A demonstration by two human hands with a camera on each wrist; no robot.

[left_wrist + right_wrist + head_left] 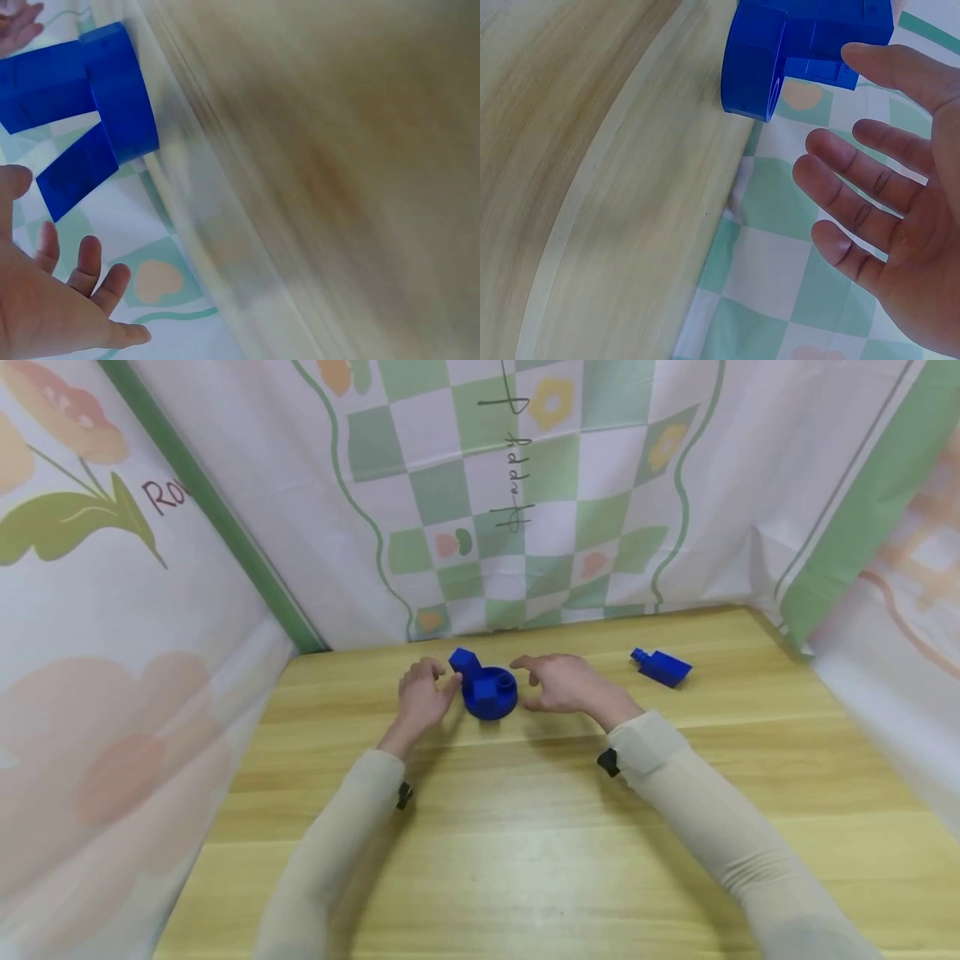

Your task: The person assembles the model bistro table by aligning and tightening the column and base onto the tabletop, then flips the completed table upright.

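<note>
A round blue base (491,713) stands on the table between the two hands. One blue block (486,692) rises upright from it, and a second blue block (465,662) leans outward at its back left. An uncovered round socket (506,682) shows on the base's right side. My left hand (422,700) is beside the leaning block, fingers spread and relaxed, holding nothing. On the other side my right hand (561,683) hovers with its fingers loosely extended. In the right wrist view its thumb overlaps the end of a block.
A loose blue block (665,667) with a ridged peg lies on the table (525,843) to the right, beyond the right hand. Patterned cloth (487,485) hangs along the back edge and both sides. Small black devices are on both wrists.
</note>
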